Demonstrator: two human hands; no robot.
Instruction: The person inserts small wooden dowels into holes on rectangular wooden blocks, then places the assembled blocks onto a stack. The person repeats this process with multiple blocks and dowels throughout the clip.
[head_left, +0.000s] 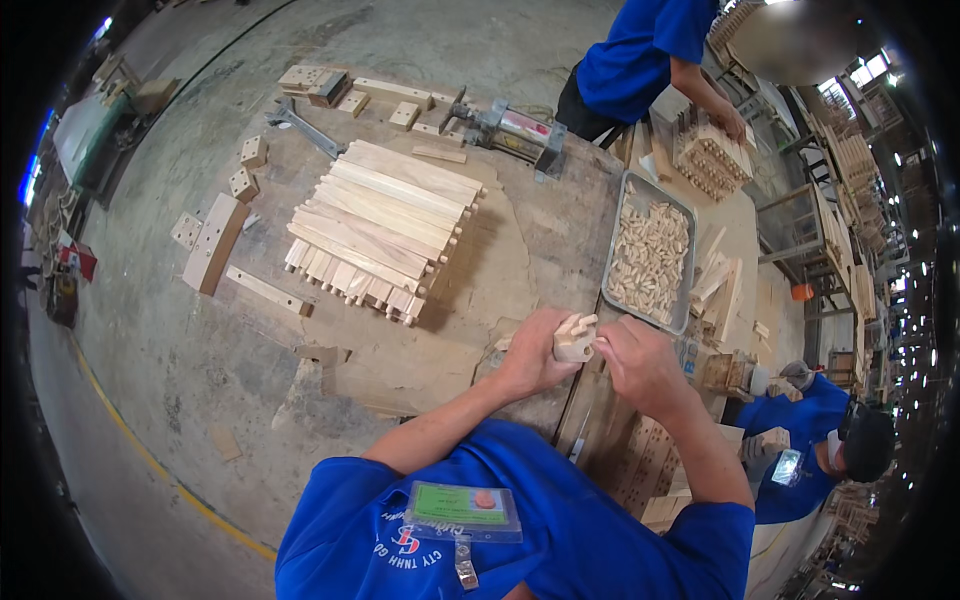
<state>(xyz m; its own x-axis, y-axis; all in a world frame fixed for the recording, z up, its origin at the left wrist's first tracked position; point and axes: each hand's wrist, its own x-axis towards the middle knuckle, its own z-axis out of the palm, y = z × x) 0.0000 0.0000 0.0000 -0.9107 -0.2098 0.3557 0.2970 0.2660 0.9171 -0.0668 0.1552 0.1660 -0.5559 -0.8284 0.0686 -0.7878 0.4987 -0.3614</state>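
Two bare hands meet close together in front of the wearer's blue shirt point(520, 500). The left hand point(535, 352) is wrapped around a pale wooden piece point(573, 349), whose end, with a dark hole in it, faces the right hand point(645, 368). A few short wooden dowels point(577, 324) show at the top of that piece; whether they are seated in it or held by the fingers cannot be told. The right hand's fingertips are bunched at the piece's near-right end, and whether they pinch a dowel is hidden.

Just beyond the right hand lies a grey metal tray point(614, 235) heaped with loose dowels point(650, 250). Ahead and to the left of both hands, on the worktable point(545, 235), sits a layered stack of wooden slats point(380, 225) with rounded pegs at their ends. Beyond the stack is a pneumatic cylinder point(522, 135); well left of the hands are a long brown block point(215, 243) and a narrow drilled strip point(268, 290).

Past the tray, a co-worker in blue point(640, 60) has a hand on a pile of wooden pieces point(712, 160). A second co-worker, in a dark cap point(868, 443), is off to the right.
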